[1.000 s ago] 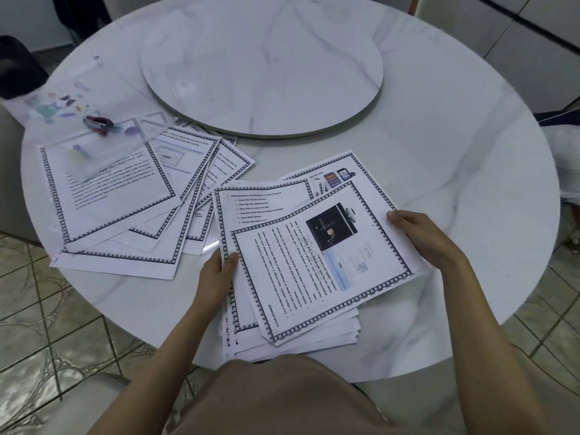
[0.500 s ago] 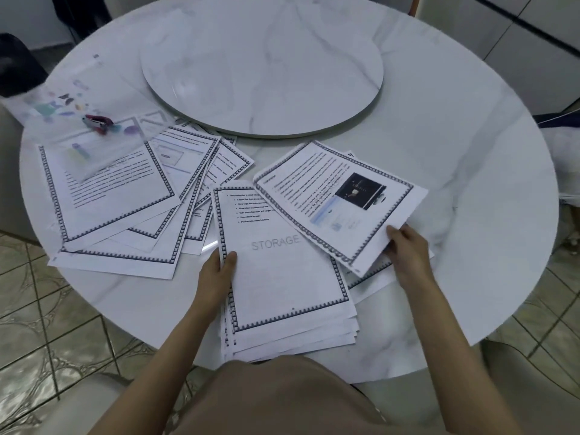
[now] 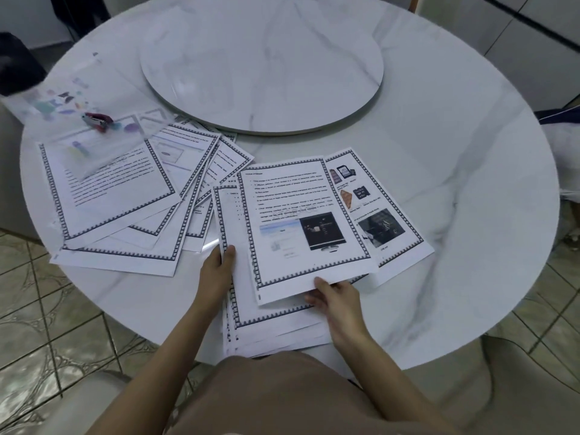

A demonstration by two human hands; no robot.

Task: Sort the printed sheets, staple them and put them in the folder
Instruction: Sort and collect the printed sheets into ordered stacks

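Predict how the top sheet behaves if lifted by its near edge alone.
Probably floppy: the top sheet is one thin page, pinched by the right hand only at its near edge. Likely slides easily, lying on the smooth loose stack.

- Round white marble table [image 3: 439, 158], grey veins, soft glare.
- Round marble turntable [image 3: 260, 58] on it, toward the far edge.
- Floor [image 3: 47, 334]: glossy beige patterned tiles, dark grout.
- Pale chairs at near-left [image 3: 72, 400] and near-right [image 3: 518, 387] edges.
- Pale cabinet fronts [image 3: 533, 36] beyond far-right edge.
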